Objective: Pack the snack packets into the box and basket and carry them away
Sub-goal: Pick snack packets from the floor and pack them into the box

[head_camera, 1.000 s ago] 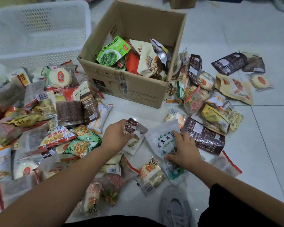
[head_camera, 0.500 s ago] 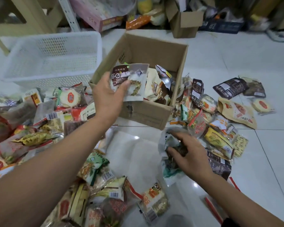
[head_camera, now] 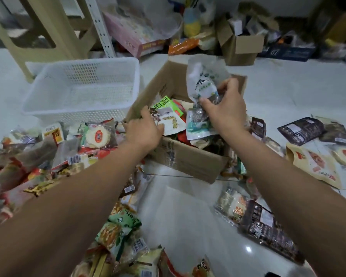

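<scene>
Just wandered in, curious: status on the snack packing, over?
Left hand holds brown-and-white packet at cardboard box mouth. Right hand grips white-and-green pouch above box. Loose packets crowd floor around it.

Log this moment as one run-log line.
left hand holds brown-top packet at box mouth | right hand holds white pouch over box | basket beside box | loose packets on floor
</scene>
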